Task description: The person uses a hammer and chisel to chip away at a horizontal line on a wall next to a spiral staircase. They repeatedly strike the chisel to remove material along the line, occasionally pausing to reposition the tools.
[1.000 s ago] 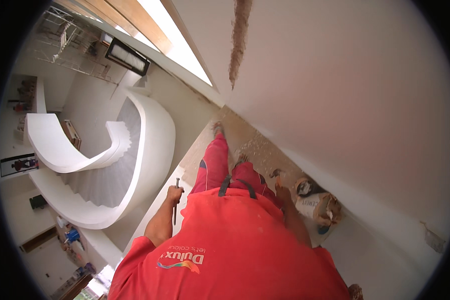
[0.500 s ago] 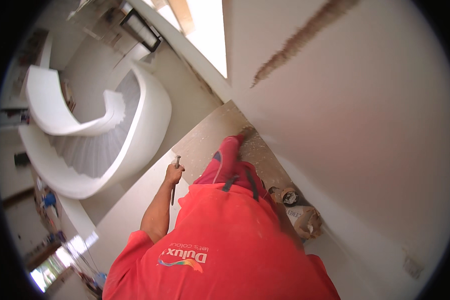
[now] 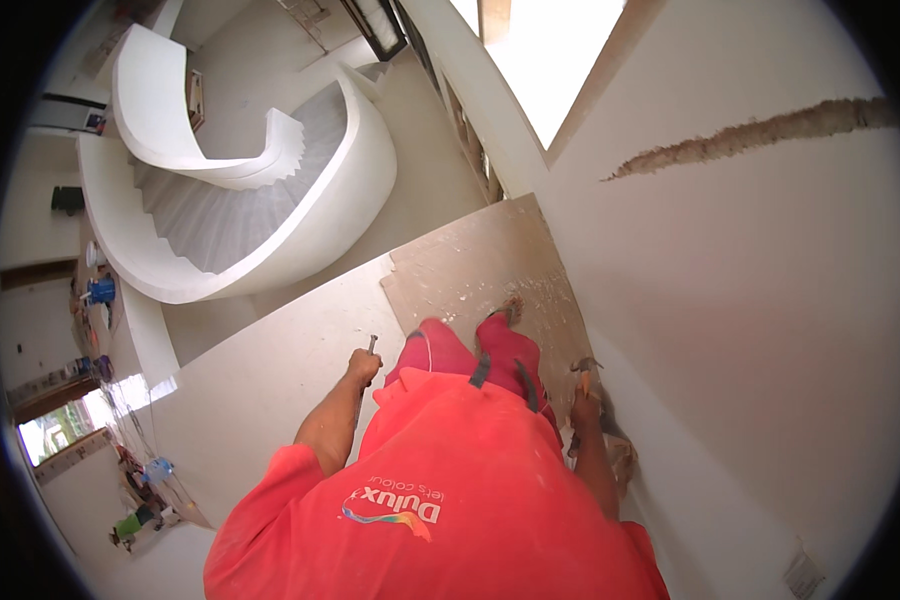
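My left hand (image 3: 365, 368) is closed around a long metal chisel (image 3: 373, 343), gripped along its shaft with the upper end sticking out above the fist. The chisel's lower part runs down beside my forearm. On my other side, my right hand (image 3: 586, 410) grips a claw hammer (image 3: 586, 366) by its handle, head up, close to the wall. Both hands hang at about waist height on either side of my red shirt. Higher on the wall (image 3: 730, 300) at the right runs a rough brown gouge (image 3: 750, 138).
Under my feet lies a brown board (image 3: 470, 255) strewn with white crumbs, beside a white surface (image 3: 280, 370). Beyond that surface's edge, a white curved staircase (image 3: 365, 180) stands lower down. A crumpled paper bag (image 3: 624, 462) sits partly behind my right arm.
My view has turned, shifting the staircase and gouge rightward in the picture. My right hand with the hammer has come into sight. The left hand still holds the chisel.
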`<state>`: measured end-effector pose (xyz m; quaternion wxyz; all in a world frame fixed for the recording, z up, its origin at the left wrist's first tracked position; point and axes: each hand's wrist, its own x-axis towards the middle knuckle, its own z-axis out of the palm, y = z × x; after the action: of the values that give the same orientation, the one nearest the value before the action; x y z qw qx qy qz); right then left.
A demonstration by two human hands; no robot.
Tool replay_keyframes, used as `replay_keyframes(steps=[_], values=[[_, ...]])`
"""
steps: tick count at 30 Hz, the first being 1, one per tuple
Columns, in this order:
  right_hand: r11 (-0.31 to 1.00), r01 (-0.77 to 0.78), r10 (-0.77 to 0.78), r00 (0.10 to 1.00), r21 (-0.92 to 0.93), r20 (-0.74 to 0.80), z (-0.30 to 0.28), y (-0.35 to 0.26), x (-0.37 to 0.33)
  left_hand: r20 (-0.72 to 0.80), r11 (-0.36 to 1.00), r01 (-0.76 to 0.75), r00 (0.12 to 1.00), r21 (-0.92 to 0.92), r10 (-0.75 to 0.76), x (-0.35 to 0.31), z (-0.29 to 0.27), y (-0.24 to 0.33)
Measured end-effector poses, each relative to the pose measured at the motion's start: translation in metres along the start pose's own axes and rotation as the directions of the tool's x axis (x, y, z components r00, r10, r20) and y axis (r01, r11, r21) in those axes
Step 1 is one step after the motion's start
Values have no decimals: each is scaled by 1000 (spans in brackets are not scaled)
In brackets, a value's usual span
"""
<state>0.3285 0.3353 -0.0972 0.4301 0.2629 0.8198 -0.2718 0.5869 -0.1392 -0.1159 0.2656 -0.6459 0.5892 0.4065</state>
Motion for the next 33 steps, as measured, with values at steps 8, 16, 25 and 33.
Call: replay_keyframes(steps=[8, 16, 25, 33], values=[[944, 232, -225, 973, -235, 57, 60, 26, -18, -58, 950, -69, 997, -304, 54, -4, -57, -89], [941, 105, -60, 987, -321, 146, 132, 32, -14, -113, 907, 50, 988, -417, -106, -19, -82, -198], [924, 187, -182, 982, -332, 45, 195, 65, -7, -90, 986, 15, 995, -169, -31, 32, -65, -208], [813, 316, -328, 942, -488, 64, 167, 84, -17, -78, 967, 11, 996, -254, -32, 30, -56, -191]])
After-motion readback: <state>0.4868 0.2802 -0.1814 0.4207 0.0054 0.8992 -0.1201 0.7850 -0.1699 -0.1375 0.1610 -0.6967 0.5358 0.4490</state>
